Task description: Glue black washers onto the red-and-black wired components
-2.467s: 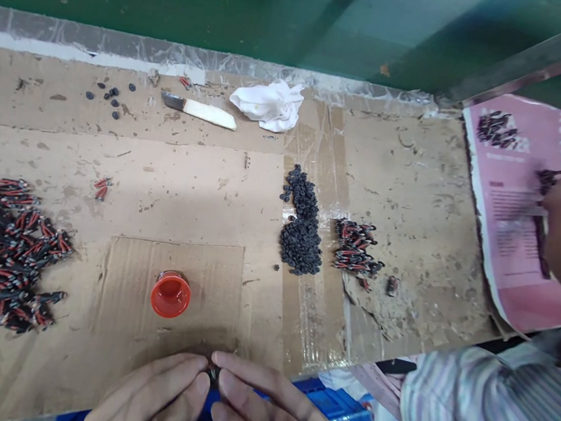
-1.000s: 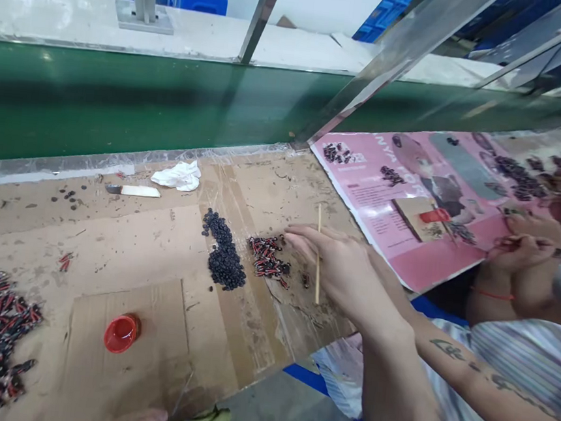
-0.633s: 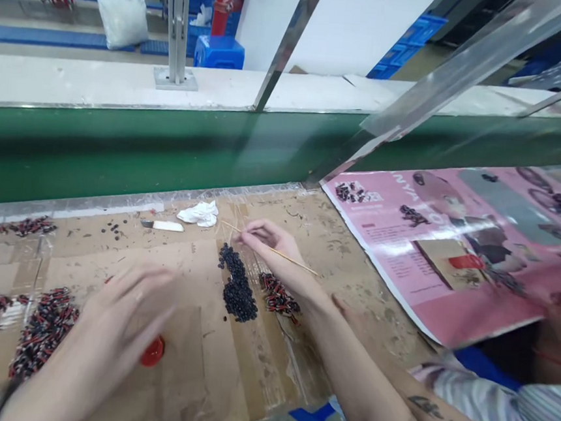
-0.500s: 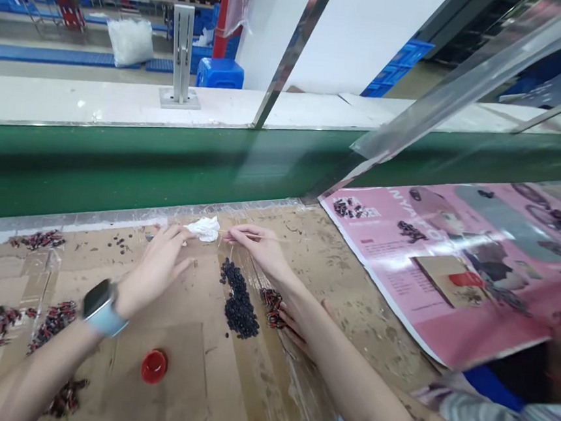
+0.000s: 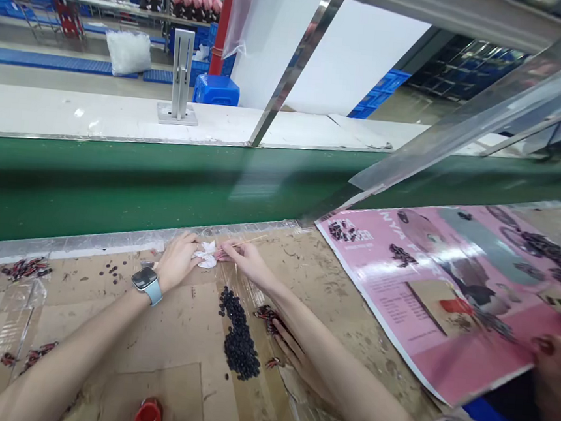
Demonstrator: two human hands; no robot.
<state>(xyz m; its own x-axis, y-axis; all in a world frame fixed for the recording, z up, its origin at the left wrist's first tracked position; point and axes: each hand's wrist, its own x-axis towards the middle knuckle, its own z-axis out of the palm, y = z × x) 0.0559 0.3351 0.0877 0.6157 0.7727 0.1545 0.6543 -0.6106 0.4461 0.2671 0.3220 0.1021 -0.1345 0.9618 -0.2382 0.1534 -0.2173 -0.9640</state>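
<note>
At the cardboard's far edge, left hand (image 5: 178,262) closed on the white cloth (image 5: 206,256), right hand (image 5: 241,257) pinching a thin stick (image 5: 247,241).

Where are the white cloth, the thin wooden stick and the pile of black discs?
white cloth (image 5: 206,256), head view, on its crumpled middle.
thin wooden stick (image 5: 248,240), head view, on its shaft.
pile of black discs (image 5: 239,351), head view, on its wide near end.

Both arms are bare, with no sleeves seen on them. A smartwatch (image 5: 145,280) with a dark square screen and a light blue band is worn on the left wrist. Both hands are bare too.
</note>
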